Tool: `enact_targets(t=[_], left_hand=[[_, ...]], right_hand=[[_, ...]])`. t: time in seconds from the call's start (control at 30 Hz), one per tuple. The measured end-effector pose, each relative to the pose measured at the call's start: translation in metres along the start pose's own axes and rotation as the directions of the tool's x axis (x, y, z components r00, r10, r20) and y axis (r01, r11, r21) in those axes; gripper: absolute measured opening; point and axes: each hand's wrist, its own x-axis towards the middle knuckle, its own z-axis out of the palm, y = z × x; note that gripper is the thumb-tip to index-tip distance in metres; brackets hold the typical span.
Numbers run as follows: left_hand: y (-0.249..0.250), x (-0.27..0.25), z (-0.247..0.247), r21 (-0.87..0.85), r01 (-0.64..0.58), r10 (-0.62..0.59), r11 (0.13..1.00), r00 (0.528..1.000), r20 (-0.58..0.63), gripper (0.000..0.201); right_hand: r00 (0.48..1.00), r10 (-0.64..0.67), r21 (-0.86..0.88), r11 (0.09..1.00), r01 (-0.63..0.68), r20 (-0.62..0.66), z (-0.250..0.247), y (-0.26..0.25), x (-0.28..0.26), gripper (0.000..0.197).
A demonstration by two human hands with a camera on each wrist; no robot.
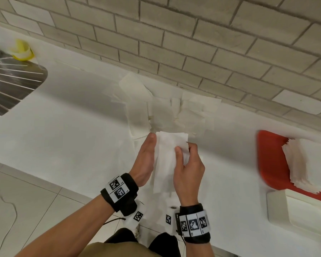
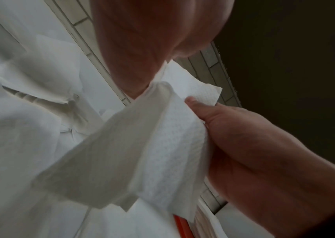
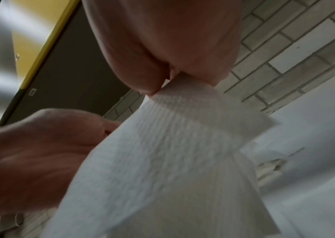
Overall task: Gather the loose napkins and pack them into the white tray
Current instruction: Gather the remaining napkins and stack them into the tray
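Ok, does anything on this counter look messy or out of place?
Yes. Loose white paper napkins lie scattered and overlapping against the brick wall, some curled up. A ragged napkin stack sits on the red tray, not in the white tray. Both hands hold one napkin.

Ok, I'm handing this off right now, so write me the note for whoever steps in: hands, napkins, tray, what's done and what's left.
Left hand: holds the left side of a folded napkin bundle above the counter.
Right hand: pinches the same bundle, thumb on top.
Loose napkins: spread on the white counter against the brick wall, just beyond the hands.
Red tray: far right, carrying a napkin stack.
White tray: near right, below the red one; its contents cannot be seen.
Done: one bundle gathered in hand.
Left: collect the spread napkins and pack them into the white tray.
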Motion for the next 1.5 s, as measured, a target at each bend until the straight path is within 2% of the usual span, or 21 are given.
enact_targets(t=[0.03,0.1,0.2,0.27,0.33,0.37,0.43,0.5,0.57,0.67,0.8,0.87,0.93,0.97,1.03,1.1,1.17,1.23,1.33,1.43,1.5], left_hand=[[0.0,-0.003,0.004,0.012,-0.001,0.0,1.0,1.0,0.025,0.058],[-0.004,-0.003,0.007,0.11,-0.067,0.065,0.992,0.998,0.021,0.044],[-0.012,-0.006,0.013,0.27,-0.166,0.163,0.948,0.986,0.036,0.014],[-0.014,-0.008,0.02,0.302,-0.17,0.16,0.938,0.986,0.057,0.004],[-0.016,-0.01,0.025,0.263,-0.196,0.186,0.945,0.98,0.065,0.009],[-0.018,-0.009,0.025,0.245,-0.207,0.196,0.947,0.978,0.067,0.011],[-0.022,0.0,0.022,0.275,-0.186,0.179,0.943,0.983,0.048,0.018],[-0.026,0.013,0.011,0.299,-0.162,0.161,0.941,0.987,0.029,0.007],[-0.031,0.033,-0.014,0.526,-0.174,0.225,0.832,0.974,-0.035,0.006],[-0.046,0.058,-0.069,0.823,-0.033,0.295,0.566,0.941,-0.165,0.015],[-0.058,0.068,-0.118,0.945,0.206,0.213,0.255,0.941,-0.262,0.069],[-0.054,0.069,-0.126,0.956,0.239,0.168,0.17,0.949,-0.267,0.088],[-0.052,0.072,-0.131,0.958,0.248,0.147,0.146,0.952,-0.269,0.094],[-0.051,0.073,-0.13,0.957,0.245,0.142,0.152,0.953,-0.267,0.093],[-0.051,0.073,-0.13,0.957,0.227,0.146,0.179,0.956,-0.254,0.082],[-0.052,0.071,-0.129,0.953,0.211,0.121,0.216,0.963,-0.24,0.071],[-0.054,0.068,-0.129,0.939,0.176,0.101,0.297,0.972,-0.214,0.053],[-0.052,0.062,-0.131,0.911,0.141,0.11,0.387,0.974,-0.197,0.033],[-0.044,0.053,-0.14,0.823,0.121,0.121,0.556,0.967,-0.224,0.036],[-0.034,0.044,-0.148,0.678,0.119,0.096,0.725,0.958,-0.27,0.052],[-0.03,0.04,-0.15,0.633,0.101,0.084,0.768,0.963,-0.256,0.053]], right_hand=[[1.0,-0.014,-0.019,1.0,0.014,0.001,0.001,0.001,-0.002,0.008],[1.0,-0.021,-0.055,0.998,0.021,-0.01,0.003,0.003,-0.005,0.014],[0.993,0.042,-0.081,0.995,-0.051,-0.111,-0.001,0.009,-0.014,0.053],[0.982,0.18,0.079,0.981,-0.175,-0.057,-0.01,0.015,-0.02,0.069],[0.941,0.319,0.25,0.907,-0.338,0.113,-0.021,0.023,-0.03,0.057],[0.94,0.311,0.223,0.915,-0.336,0.139,-0.025,0.029,-0.036,0.041],[0.956,0.281,0.101,0.952,-0.288,0.083,-0.031,0.046,-0.045,0.012],[0.939,0.344,0.056,0.938,-0.342,-0.022,-0.033,0.064,-0.047,0.02],[0.904,0.415,-0.034,0.907,-0.42,-0.102,-0.034,0.085,-0.043,0.029],[0.884,0.464,-0.223,0.857,-0.464,-0.058,-0.027,0.12,-0.034,0.033],[0.846,0.532,-0.514,0.73,-0.45,0.016,-0.012,0.132,-0.038,0.04],[0.903,0.428,-0.63,0.69,-0.356,-0.042,-0.008,0.121,-0.038,0.043],[0.97,0.227,-0.676,0.701,-0.228,-0.092,0.0,0.103,-0.035,0.041],[0.984,0.167,-0.656,0.736,-0.168,-0.064,0.009,0.094,-0.031,0.039],[0.969,0.222,-0.556,0.821,-0.128,0.106,0.038,0.075,-0.02,0.039],[0.898,0.355,-0.572,0.806,-0.154,0.258,0.075,0.07,-0.011,0.057],[0.847,0.416,-0.652,0.749,-0.115,0.329,0.104,0.072,-0.009,0.073],[0.828,0.41,-0.624,0.775,-0.097,0.381,0.124,0.079,-0.008,0.058],[0.825,0.34,-0.371,0.912,-0.173,0.452,0.126,0.087,-0.005,0.015],[0.872,0.282,-0.091,0.959,-0.269,0.4,0.109,0.095,-0.006,0.026],[0.881,0.299,-0.063,0.953,-0.298,0.367,0.102,0.097,-0.011,0.032]])
